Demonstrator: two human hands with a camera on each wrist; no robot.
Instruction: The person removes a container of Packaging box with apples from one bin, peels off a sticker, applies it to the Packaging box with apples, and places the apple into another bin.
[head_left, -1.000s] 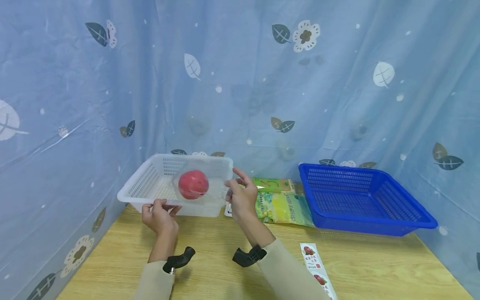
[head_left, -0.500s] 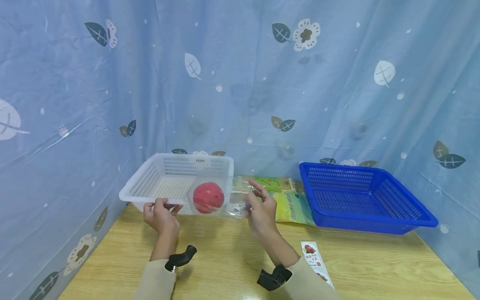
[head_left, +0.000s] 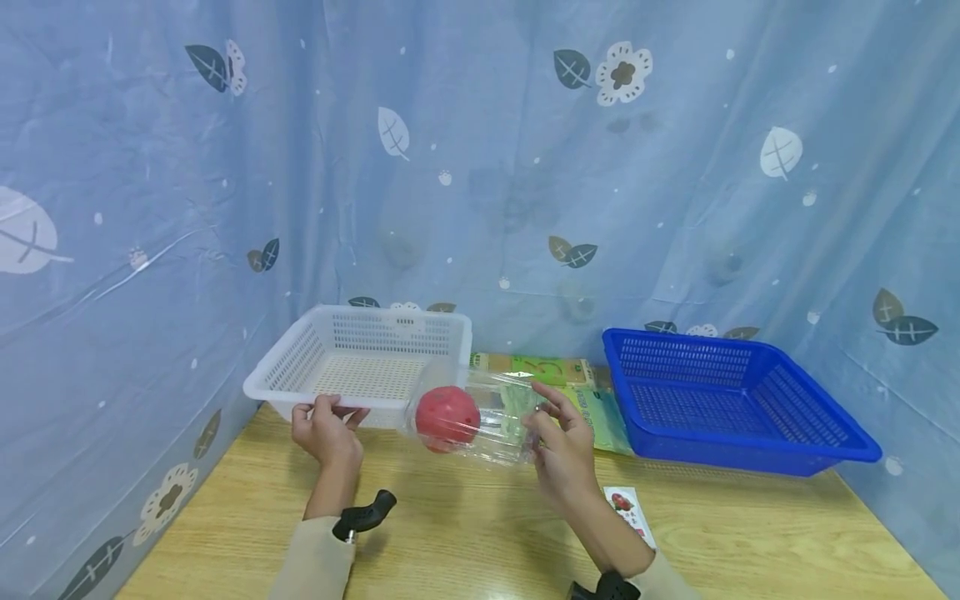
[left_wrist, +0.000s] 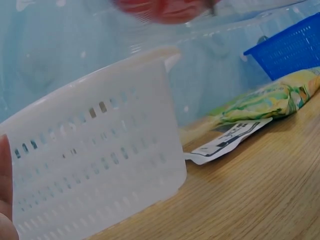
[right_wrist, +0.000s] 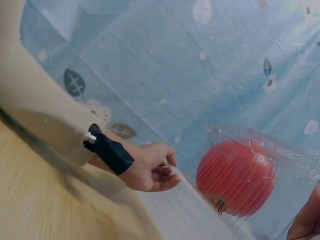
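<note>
My left hand (head_left: 328, 433) grips the front rim of a white plastic basket (head_left: 258, 387), thumb above and fingers below. My right hand (head_left: 562, 442) pinches the open-looking end of a clear plastic bag (head_left: 498, 417). Inside the bag, at the end away from that hand, sits a round red fruit (head_left: 447, 418) with a brown stem end that shows in the right wrist view. The bag hangs in front of the basket's right corner, above the table. In the left wrist view the fruit (left_wrist: 165, 9) shows only at the top edge, higher than the basket rim (left_wrist: 100, 72).
A blue basket (head_left: 750, 450) stands at the right. Green and yellow packets (head_left: 607, 421) lie between the two baskets. On the wooden table (head_left: 420, 533) a strip of fruit-printed labels (head_left: 628, 504) lies partly behind my right forearm. A blue patterned curtain (head_left: 480, 167) hangs around the back and sides.
My right hand has moved right and toward me, drawing the bagged fruit out from over the white basket to its front right. The left hand keeps its hold on the rim.
</note>
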